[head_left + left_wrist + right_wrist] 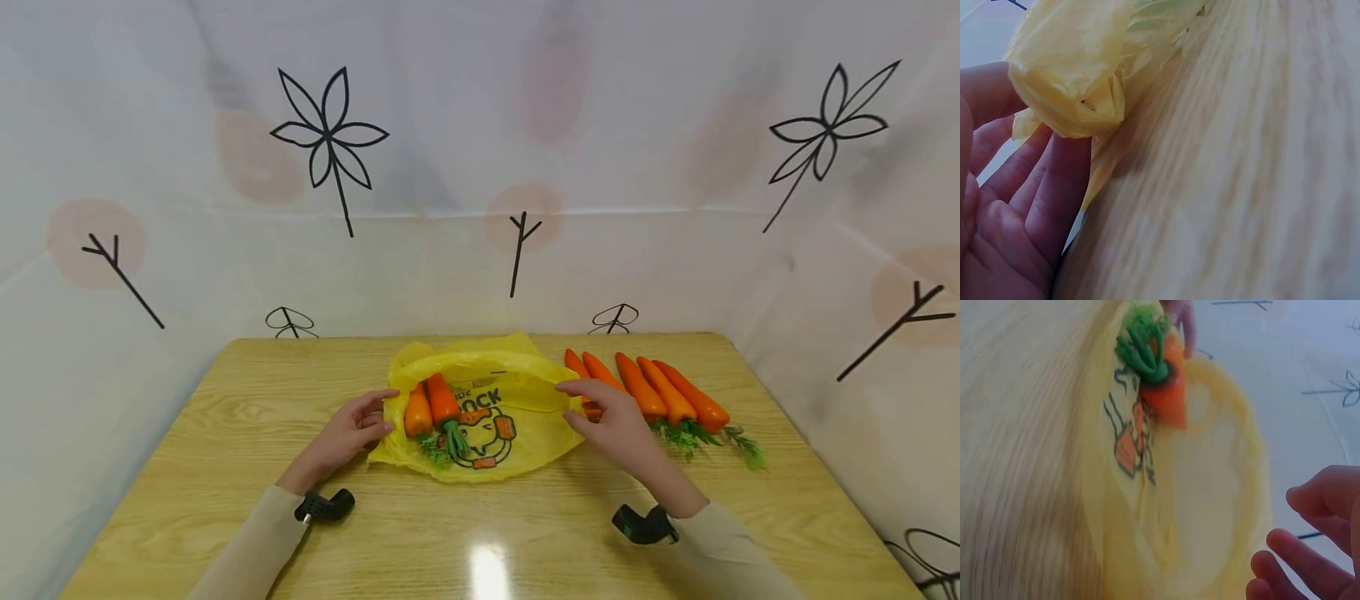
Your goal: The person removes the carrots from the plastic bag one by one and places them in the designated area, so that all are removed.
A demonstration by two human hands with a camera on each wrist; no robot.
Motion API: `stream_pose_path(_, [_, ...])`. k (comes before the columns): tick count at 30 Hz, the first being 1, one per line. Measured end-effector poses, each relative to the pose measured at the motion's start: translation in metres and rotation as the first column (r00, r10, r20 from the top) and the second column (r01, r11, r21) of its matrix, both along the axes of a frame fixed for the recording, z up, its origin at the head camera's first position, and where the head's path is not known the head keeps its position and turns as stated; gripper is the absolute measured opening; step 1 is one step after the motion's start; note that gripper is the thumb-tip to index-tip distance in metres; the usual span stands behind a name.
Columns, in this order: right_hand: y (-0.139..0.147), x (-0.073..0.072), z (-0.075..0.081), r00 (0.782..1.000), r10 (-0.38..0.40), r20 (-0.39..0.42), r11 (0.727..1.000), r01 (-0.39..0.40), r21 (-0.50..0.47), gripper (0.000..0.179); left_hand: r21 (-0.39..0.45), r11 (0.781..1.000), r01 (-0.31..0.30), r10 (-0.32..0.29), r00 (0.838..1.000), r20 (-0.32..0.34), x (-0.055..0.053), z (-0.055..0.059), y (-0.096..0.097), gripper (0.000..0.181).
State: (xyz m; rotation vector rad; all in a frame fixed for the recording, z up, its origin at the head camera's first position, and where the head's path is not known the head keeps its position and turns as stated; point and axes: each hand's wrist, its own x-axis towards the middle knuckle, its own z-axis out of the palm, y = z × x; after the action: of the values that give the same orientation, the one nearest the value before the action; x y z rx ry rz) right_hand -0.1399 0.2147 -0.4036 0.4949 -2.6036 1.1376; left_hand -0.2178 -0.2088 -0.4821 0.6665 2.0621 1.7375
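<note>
Framing the mouth of the yellow bag (pixel 536 433) from both ends, presumably to hold the thin plastic spread. Touching the left rim with the left hand (pixel 352 429), with fingers loosely bent and apart, partly hidden behind the plastic. Poised at the right rim with the right hand (pixel 615 425), with fingers apart and clamped on nothing; hard to tell whether brushing the rim. Lying mid-bench (pixel 247 417), between both hands, likely for equal reach. Resting inside at the left end, side by side: orange carrot (pixel 417 412) and red-orange carrot (pixel 442 400), seemingly weighting that side. Lined up beside the right hand, outside the bag: five more carrots (pixel 667 390), leafy ends nearward, probably so placed to leave the middle for handling.
</note>
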Motion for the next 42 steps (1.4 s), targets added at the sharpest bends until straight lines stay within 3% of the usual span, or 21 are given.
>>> stream_pose_path(7, [-0.028, -0.01, -0.006, 0.998, 0.061, 0.023, 0.998, -0.06, -0.036, 0.036, 0.003, 1.0, 0.004, -0.004, 1.0, 0.0, -0.001, -0.001, 0.0, 0.055])
stream_pose_path(23, [-0.07, -0.038, -0.016, 0.984, 0.107, 0.141, 0.992, -0.097, -0.076, 0.035, 0.011, 1.0, -0.004, 0.004, 1.0, 0.009, 0.001, -0.001, 0.0, 0.055])
stream_pose_path(32, [-0.089, -0.052, -0.023, 0.953, 0.14, 0.268, 0.984, -0.104, -0.145, 0.034, 0.007, 1.0, -0.004, 0.004, 1.0, 0.009, 0.0, -0.001, 0.0, 0.055])
stream_pose_path(42, [-0.112, -0.061, -0.029, 0.922, 0.202, 0.33, 0.976, -0.163, -0.143, 0.034, 0.002, 1.0, -0.006, 0.006, 1.0, 0.006, -0.001, 0.0, 0.002, 0.055])
